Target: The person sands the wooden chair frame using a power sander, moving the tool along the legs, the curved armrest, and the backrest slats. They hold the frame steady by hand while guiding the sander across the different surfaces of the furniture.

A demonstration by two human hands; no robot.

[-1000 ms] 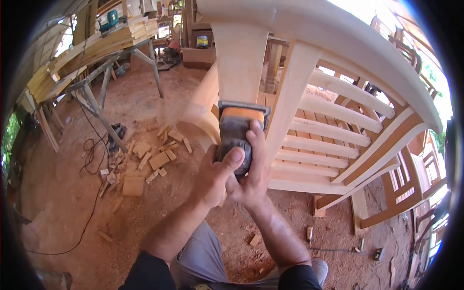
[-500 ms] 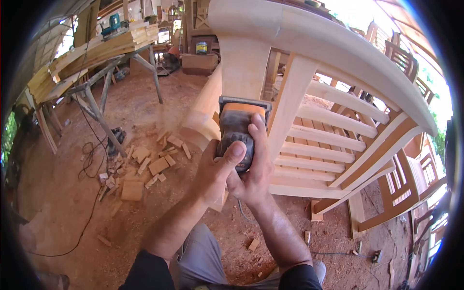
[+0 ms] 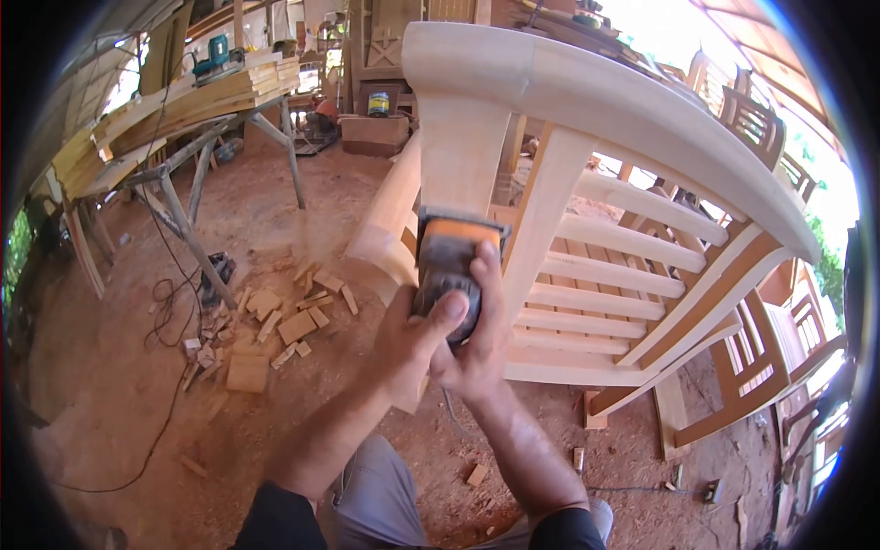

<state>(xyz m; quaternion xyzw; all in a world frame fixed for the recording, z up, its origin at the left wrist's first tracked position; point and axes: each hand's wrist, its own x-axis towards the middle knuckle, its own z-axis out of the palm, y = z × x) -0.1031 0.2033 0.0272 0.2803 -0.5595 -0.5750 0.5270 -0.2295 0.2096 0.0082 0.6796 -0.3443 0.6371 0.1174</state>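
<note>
Clamped between left hand (image 3: 403, 335) and right hand (image 3: 483, 325), set close together: a power sander (image 3: 447, 259) — dark, dusty plastic body, orange band, flat squared plate at the front end. Left thumb over the back, a right finger along the side. Held mid-view before the lower part of a broad panel (image 3: 461, 151) of pale, smooth wood; impossible to tell whether touching. Above, a thick, rounded top rail (image 3: 587, 78); to the right, a flat slanting post (image 3: 548, 206), then parallel slats (image 3: 605, 270) in a curved frame. To the left, a smooth, thick, rounded wooden piece (image 3: 385, 227).

Narrow gap between plate edge and post; open run of panel upward to the rail. Wider room leftward, over reddish, shaving-strewn floor (image 3: 211, 431), with blocky offcuts (image 3: 298, 325) well apart from the hands. Below, a thin cord (image 3: 451, 412).

Pointed forward, plate end foremost — long axis nearly upright in view, roughly in line with the panel's length.
</note>
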